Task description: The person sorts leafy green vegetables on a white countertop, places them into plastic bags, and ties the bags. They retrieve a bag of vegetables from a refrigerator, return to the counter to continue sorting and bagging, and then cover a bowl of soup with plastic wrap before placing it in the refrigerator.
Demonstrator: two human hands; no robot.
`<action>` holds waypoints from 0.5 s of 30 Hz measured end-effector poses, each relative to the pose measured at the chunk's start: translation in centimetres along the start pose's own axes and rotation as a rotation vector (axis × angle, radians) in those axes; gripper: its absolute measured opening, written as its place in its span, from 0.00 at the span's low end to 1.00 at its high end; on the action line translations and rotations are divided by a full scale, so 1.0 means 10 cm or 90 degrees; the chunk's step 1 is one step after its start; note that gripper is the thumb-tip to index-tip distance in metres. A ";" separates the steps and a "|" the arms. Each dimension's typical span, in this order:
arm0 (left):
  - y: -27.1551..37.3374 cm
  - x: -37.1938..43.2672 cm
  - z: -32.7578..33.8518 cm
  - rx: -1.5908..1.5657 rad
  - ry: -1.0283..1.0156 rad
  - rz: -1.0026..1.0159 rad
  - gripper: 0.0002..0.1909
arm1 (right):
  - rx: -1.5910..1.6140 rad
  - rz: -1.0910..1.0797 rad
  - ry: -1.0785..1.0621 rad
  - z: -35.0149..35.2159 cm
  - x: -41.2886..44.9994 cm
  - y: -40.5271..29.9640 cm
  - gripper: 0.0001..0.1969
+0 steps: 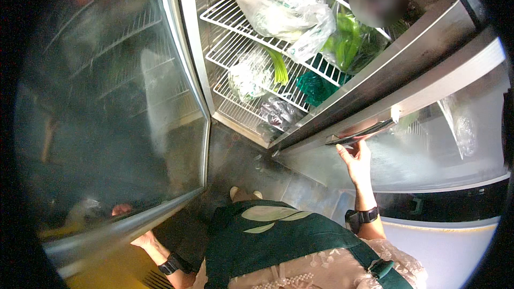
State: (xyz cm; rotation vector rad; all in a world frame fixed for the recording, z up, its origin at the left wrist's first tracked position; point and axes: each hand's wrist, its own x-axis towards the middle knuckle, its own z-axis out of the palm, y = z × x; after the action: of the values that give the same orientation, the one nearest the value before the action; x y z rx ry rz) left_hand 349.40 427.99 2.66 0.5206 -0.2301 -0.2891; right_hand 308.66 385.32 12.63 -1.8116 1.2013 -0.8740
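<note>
The left glass door of an upright display refrigerator stands swung out on my left. My left hand is at the outer frame of that door, and its fingertips are hidden behind the frame. Ahead of me, my right hand has its fingers hooked on the metal handle of the right glass door. Between the doors, white wire shelves hold a large clear plastic bag of produce, green vegetables in plastic, and green stalks.
Lower shelves carry a bag of pale vegetables, a dark green net bag and a clear bag of dark produce. A metal centre post divides the refrigerator. My feet stand on dark floor tiles. Something yellow lies lower left.
</note>
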 end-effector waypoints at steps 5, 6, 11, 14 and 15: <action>-0.44 -0.25 -0.20 0.120 0.386 0.057 0.22 | 0.015 -0.047 0.003 0.05 -0.01 -0.03 0.24; -0.54 -0.41 -0.67 0.193 0.417 -0.087 0.20 | -0.017 -0.056 0.013 0.04 -0.01 -0.01 0.24; -1.32 -1.04 -0.95 0.363 0.300 -0.729 0.20 | -0.045 -0.044 0.006 0.07 -0.04 0.05 0.29; -1.67 -0.76 -0.44 0.535 0.022 -0.800 0.21 | -0.037 -0.037 0.001 0.12 -0.04 -0.08 0.30; -1.84 -0.63 -0.43 0.553 -0.066 -0.802 0.21 | -0.040 -0.028 0.010 0.12 -0.04 -0.11 0.30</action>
State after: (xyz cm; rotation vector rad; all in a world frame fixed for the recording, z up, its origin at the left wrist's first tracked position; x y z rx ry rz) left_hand 340.88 416.72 -11.35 1.4896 -0.0873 -1.4792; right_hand 309.94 386.28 12.98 -1.8909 1.2148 -0.8871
